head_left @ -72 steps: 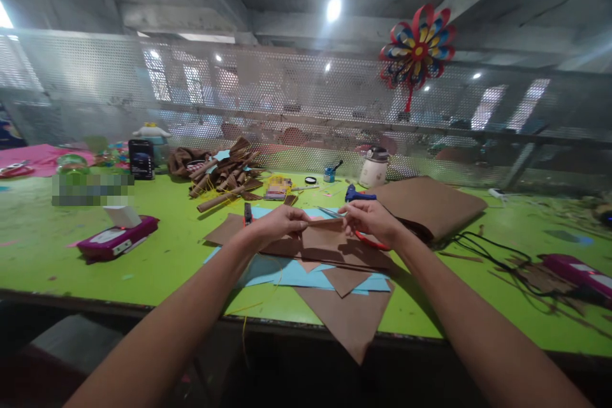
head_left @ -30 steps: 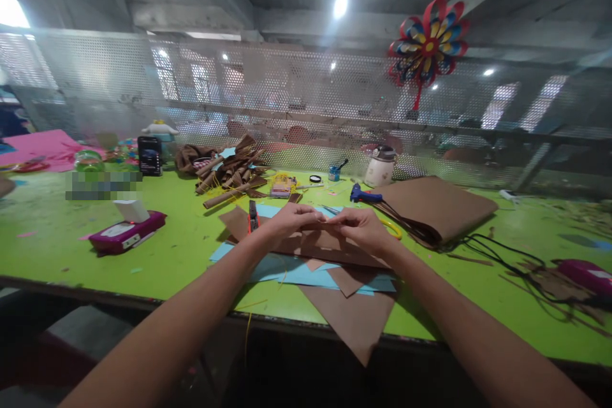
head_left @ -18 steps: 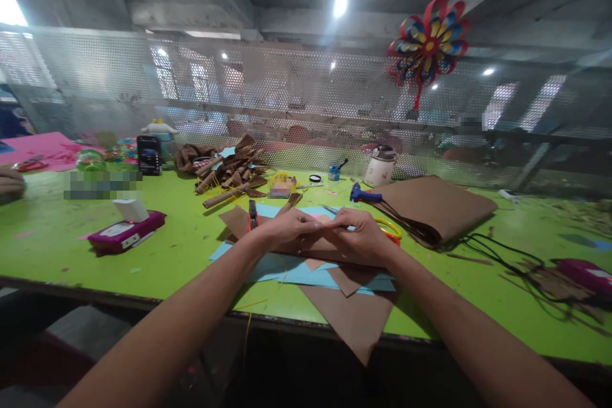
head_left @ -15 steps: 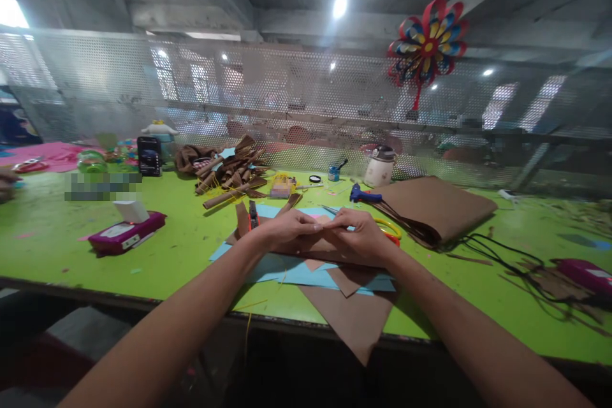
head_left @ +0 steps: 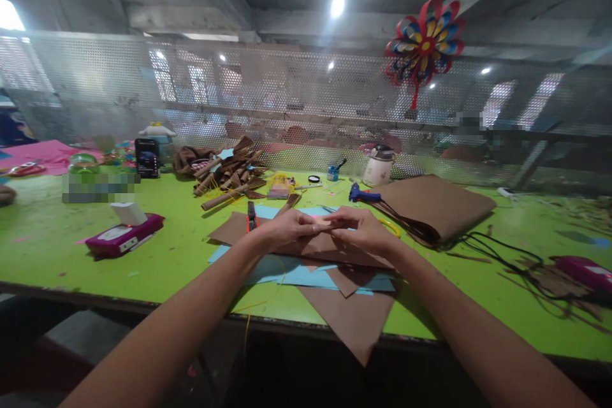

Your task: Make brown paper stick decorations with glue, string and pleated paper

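My left hand (head_left: 282,228) and my right hand (head_left: 362,229) meet fingertip to fingertip over a brown paper sheet (head_left: 315,245) in the middle of the green table (head_left: 182,248). Both hands pinch the sheet's far edge, with the fingers curled and closed on it. Light blue paper (head_left: 282,271) lies under the brown sheet. A brown triangle of paper (head_left: 351,315) hangs over the table's near edge. An orange-handled cutter (head_left: 249,217) lies just left of my left hand. Scissors with yellow and red handles (head_left: 389,226) show partly behind my right hand.
A stack of brown paper (head_left: 433,204) and a blue glue gun (head_left: 359,194) lie at the right, with black cables (head_left: 497,252) beyond. Rolled brown paper pieces (head_left: 229,175) are piled at the back. A magenta case (head_left: 125,239) sits left. A paper pinwheel (head_left: 424,35) hangs on the mesh screen.
My hands were apart along the sheet's edge and have come together at its middle. The brown sheet's left corner lifted briefly and lies flat again.
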A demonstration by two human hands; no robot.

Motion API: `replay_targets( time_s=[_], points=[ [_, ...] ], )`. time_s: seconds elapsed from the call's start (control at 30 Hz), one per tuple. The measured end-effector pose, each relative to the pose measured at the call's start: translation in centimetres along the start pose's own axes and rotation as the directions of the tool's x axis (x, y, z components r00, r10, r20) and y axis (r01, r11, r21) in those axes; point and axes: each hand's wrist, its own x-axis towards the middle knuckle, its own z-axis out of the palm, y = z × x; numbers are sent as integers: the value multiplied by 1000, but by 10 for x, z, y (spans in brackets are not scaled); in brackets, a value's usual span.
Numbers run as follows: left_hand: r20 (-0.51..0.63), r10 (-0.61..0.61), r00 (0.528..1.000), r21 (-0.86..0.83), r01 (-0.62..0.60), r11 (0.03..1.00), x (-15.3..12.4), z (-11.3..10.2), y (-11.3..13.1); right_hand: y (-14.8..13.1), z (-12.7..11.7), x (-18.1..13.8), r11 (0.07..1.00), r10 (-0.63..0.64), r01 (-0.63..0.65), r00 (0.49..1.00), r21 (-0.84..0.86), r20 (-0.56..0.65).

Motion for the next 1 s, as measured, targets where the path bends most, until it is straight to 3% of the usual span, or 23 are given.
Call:
replay_targets(
  time_s=[0.17, 0.4, 0.7, 1.0],
  points=[
    [7, 56, 998, 64, -56, 996, -3, 2, 8, -2, -2, 2, 995, 60, -68, 993, 72, 103],
    [6, 119, 993, 219, -118, 969, -1, 9, 15, 2, 3, 2, 991, 131, -132, 991, 13, 21],
    [3, 135, 991, 319, -129, 939, 5, 15, -3, 3, -2, 3, 974, 128, -120, 991, -194, 29],
    [-17, 173, 985, 333, -158, 930, 3, 15, 8, 2, -2, 2, 987, 139, -137, 990, -81, 17]
  ],
)
